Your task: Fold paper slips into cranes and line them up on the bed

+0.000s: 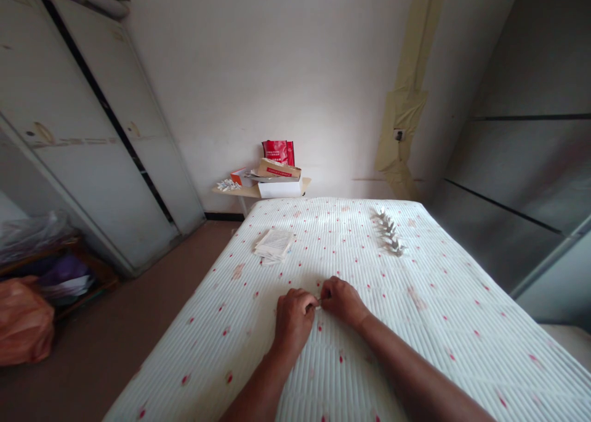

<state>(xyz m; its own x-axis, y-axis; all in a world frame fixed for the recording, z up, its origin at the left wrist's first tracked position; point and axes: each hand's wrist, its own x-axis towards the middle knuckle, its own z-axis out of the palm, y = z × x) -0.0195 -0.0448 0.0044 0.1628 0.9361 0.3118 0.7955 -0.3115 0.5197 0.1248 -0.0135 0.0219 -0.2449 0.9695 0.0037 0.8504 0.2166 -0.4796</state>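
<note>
My left hand (294,316) and my right hand (342,300) meet low over the middle of the bed. Both are closed, with the fingertips pinching a small piece of folded paper (318,305) between them. Most of that paper is hidden by the fingers, so its exact shape cannot be made out. Beyond my left hand lies a loose stack of printed paper sheets (276,242). Farther off to the right, several folded paper cranes (390,232) stand in a row on the bedspread.
The bed (462,342) has a white ribbed cover with red spots. Behind it, a small table (249,191) bears boxes, a red bag (277,152) and more folded paper pieces (228,185). Pale cabinets (106,132) stand left, with an orange plastic bag (25,320) on the floor.
</note>
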